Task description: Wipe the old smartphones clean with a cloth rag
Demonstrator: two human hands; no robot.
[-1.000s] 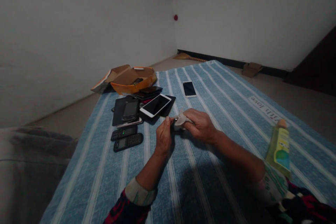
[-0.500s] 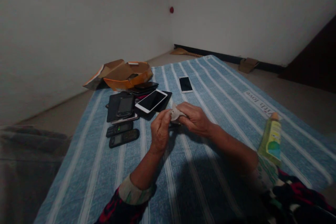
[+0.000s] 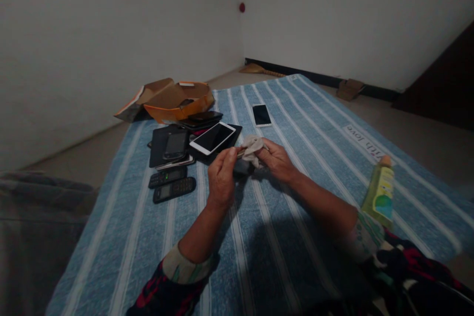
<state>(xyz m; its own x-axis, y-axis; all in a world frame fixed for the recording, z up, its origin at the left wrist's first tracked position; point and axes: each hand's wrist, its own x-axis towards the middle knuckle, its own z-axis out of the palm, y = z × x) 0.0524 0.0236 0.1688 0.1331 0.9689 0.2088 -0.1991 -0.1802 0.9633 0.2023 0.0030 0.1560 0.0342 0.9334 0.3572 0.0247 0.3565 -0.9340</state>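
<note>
Over the middle of the striped cloth, my left hand (image 3: 221, 177) is closed on the near end of a dark flat object (image 3: 243, 167) that looks like a phone, mostly covered by fingers and rag. My right hand (image 3: 278, 159) pinches a crumpled light-grey rag (image 3: 255, 147) against its upper side. Just beyond my left hand, a white phone with a black screen (image 3: 214, 138) rests on a dark flat case (image 3: 234, 134). Farther off, another white phone (image 3: 261, 115) lies alone, screen up.
Two keypad phones (image 3: 174, 190) lie at left, below a pile of dark phones (image 3: 176, 144). An open orange-and-brown cardboard box (image 3: 177, 108) stands behind them. On the right lies a bottle of yellow-green liquid (image 3: 379, 192). Blue striped fabric (image 3: 314, 123) covers the surface.
The rag has opened out and shifted slightly right with my right hand, away from my left fingers. More of the dark object shows beneath it. The view has tilted slightly down.
</note>
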